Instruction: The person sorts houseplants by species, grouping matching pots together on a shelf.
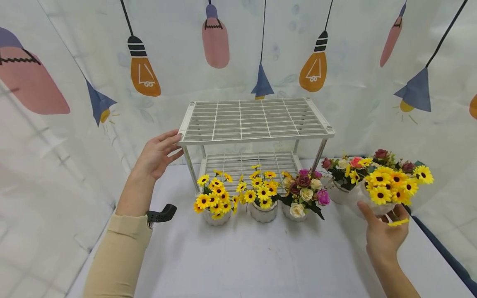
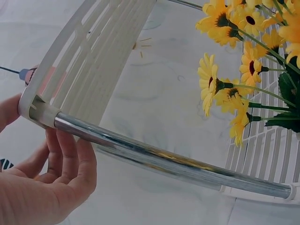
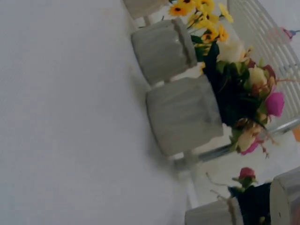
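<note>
A: Where do we see the left hand (image 1: 156,154)?
B: Fingers straight, touching the white rack (image 1: 253,120) corner.
A: And the right hand (image 1: 384,231)?
B: Its grip holds the sunflower pot (image 1: 380,207) above the desk (image 1: 261,260), right of the other pots.

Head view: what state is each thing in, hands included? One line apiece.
Left hand: open, fingers touching the rack's top corner.
Right hand: grips the sunflower pot.
Sunflower pot: held at the table's right, upright.
Rack: standing, both shelves bare.
Four other flower pots: upright on the table, in a row.
</note>
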